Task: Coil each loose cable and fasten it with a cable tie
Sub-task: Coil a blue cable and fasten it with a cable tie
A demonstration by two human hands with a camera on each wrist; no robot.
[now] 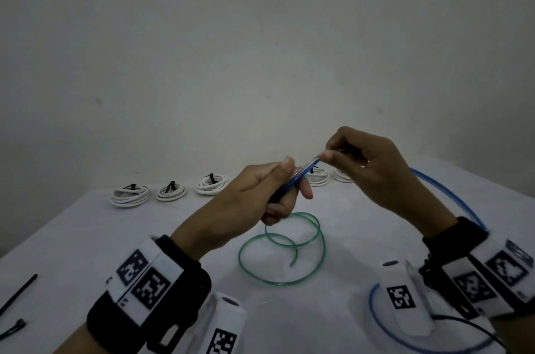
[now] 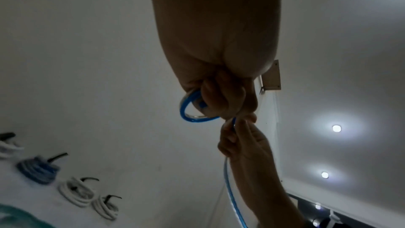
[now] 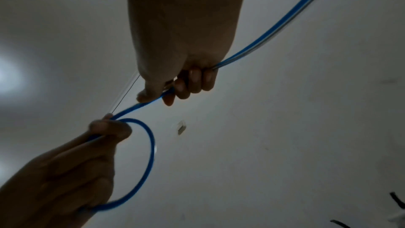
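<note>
Behind the right hand [image 1: 367,171], two white coils [image 1: 330,178] sit half hidden.

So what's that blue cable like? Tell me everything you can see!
The blue cable is thin, smooth and bendy, like plastic, with a pale stripe along it. Both hands hold it up above the table. The left hand grips one small loop of it. The right hand pinches the short straight bit running between the two hands. From there the loose rest curves behind the right wrist, drops down and lies in a wide curve on the table. No tie is on it yet.
</note>
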